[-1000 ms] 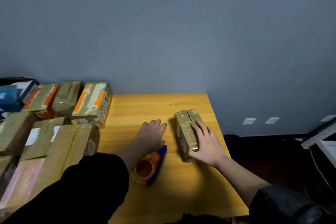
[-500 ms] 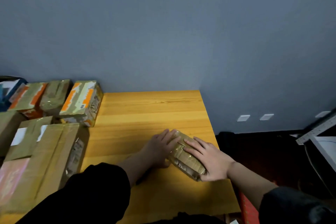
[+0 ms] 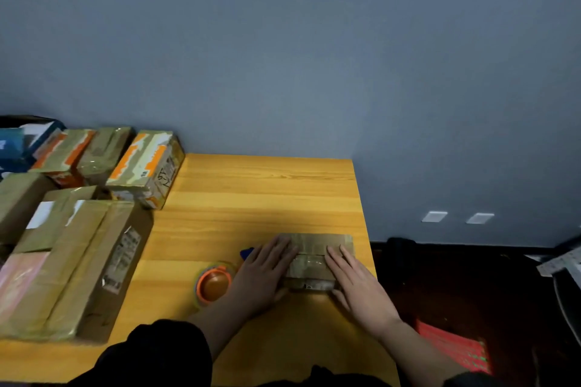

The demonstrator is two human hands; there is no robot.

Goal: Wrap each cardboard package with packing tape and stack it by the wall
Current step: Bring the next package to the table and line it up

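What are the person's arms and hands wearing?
Both hands, the left hand and the right hand, are bare: no gloves, rings or watch show. The forearms are bare too. Dark, black-looking sleeves are pushed up toward the elbows.

Free: bare table (image 3: pixel 267 198) between wall (image 3: pixel 283 72) and hands | Blocked: left, stacked boxes (image 3: pixel 78 261); tape dispenser (image 3: pixel 213 284) beside left hand (image 3: pixel 262 276)
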